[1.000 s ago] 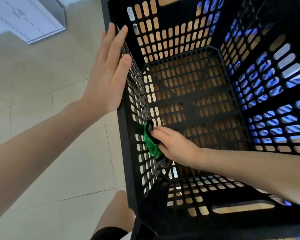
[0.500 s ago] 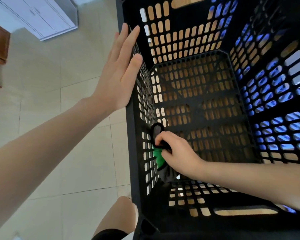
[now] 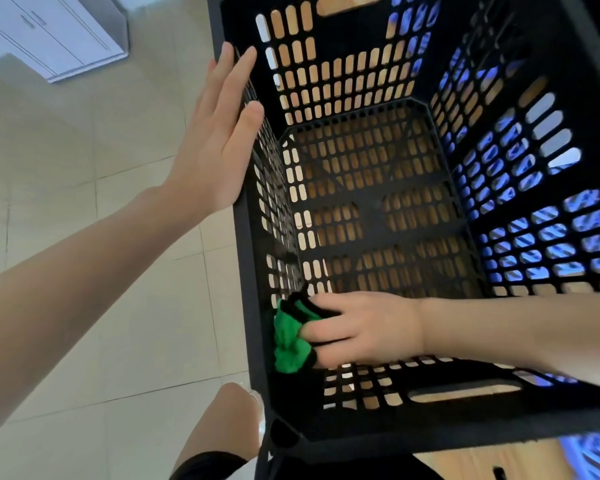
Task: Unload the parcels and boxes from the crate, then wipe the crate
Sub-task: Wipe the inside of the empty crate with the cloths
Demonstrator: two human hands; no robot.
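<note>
So the black slotted crate (image 3: 430, 422) sat on a light wooden surface (image 3: 482, 459) that also showed through the holes in its bottom, and the camera looked almost straight down into it. Something blue showed through the slots of the right wall, couldn't tell what it was.

The left hand (image 3: 215, 147) was flat against the outside of the crate's left wall, right up at the rim. Its fingers (image 3: 222, 71) were straight and close together, pointing away from the person, with the thumb lying along the top edge. It wasn't holding anything, just pressing on the plastic.

The right hand (image 3: 368, 327) was reached down inside the crate, forearm coming in over the right side. It had a green cloth with black trim (image 3: 288, 337) bunched up in its fingers (image 3: 326, 332), which were closed on the fabric and pushing it against the inner face of the left wall, low down by the near-left corner. Most of the cloth stuck out past the fingertips, squashed between them and the wall.

Outside on the left there was a pale tiled floor (image 3: 101, 323), a white cabinet (image 3: 56, 32) off in the top corner, and the person's bare knee (image 3: 229, 420) just beside the crate's near-left corner
</note>
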